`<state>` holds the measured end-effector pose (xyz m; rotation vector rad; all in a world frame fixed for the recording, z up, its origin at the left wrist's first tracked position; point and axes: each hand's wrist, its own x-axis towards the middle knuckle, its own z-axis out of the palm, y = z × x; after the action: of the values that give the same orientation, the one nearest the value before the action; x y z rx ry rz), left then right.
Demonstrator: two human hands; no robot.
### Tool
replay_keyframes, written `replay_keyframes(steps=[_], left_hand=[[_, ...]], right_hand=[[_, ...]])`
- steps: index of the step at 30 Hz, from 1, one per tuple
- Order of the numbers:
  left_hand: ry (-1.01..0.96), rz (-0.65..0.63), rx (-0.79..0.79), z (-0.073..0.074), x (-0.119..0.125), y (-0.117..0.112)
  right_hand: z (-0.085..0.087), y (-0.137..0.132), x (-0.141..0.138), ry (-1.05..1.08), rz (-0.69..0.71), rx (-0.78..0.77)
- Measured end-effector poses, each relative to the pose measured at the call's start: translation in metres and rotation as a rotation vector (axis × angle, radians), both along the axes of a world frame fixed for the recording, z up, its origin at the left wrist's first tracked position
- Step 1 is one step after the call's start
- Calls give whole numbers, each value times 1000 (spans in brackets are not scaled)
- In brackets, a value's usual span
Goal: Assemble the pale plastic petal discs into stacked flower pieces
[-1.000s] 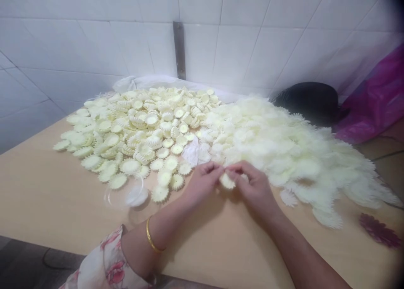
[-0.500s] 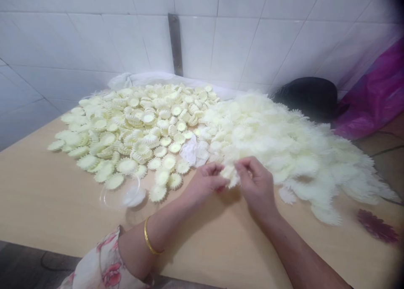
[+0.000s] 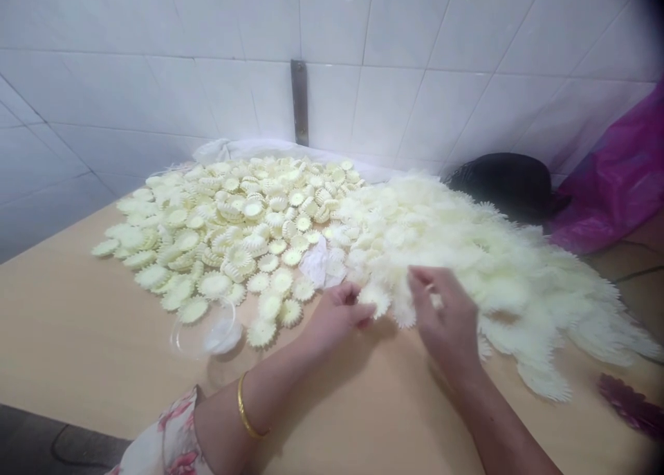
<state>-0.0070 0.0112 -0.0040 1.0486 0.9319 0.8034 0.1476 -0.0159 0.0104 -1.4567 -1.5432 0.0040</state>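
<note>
My left hand [image 3: 339, 316] pinches a pale yellow, petal-edged disc [image 3: 374, 299] between thumb and fingers, above the wooden table. To its right, my right hand [image 3: 447, 316] is apart from that disc, at the near edge of a heap of flat, frilly pale flower pieces [image 3: 498, 261]. Its fingers are curled and smeared by motion, so what they hold, if anything, is unclear. Left of my hands spreads a pile of small cupped, scallop-edged pieces [image 3: 238, 257]. A crumpled white scrap [image 3: 315, 262] lies between the two heaps.
A clear line coil with a small white disc [image 3: 223, 337] lies on the table [image 3: 93, 357] at the left. Dark red petals [image 3: 630, 404] are at the right edge. A black object [image 3: 503, 181] and a pink bag [image 3: 612, 178] stand behind, near the tiled wall [image 3: 399, 115].
My right hand has moved right, away from the piece that both hands were touching. My left hand still holds the disc. The view has tilted slightly upward.
</note>
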Motion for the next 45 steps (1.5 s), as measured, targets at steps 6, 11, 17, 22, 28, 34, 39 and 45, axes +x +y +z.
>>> replay_keyframes(steps=[6,11,17,22,28,34,39,45], left_hand=[[21,-34,3,4,3,-2],[0,-27,-29,3,3,-3],[-98,-24,-56,-3,2,-2],[-92,-38,-105,-3,4,-6],[-35,0,-83,-2,3,-3],[71,-14,29,-1,1,-2],[-10,-2,-36,-3,2,-2],[-69,-101,-46,-3,3,-3]], right_hand=[[1,-7,-22,186,288,-381],[-5,-5,-24,105,164,-346],[-14,-2,-23,18,80,-271],[-15,0,-23,113,62,-315],[-9,0,-18,251,206,-384],[-2,-1,-14,351,363,-439],[-2,-3,-17,346,348,-387],[-6,-4,-20,352,183,-297]])
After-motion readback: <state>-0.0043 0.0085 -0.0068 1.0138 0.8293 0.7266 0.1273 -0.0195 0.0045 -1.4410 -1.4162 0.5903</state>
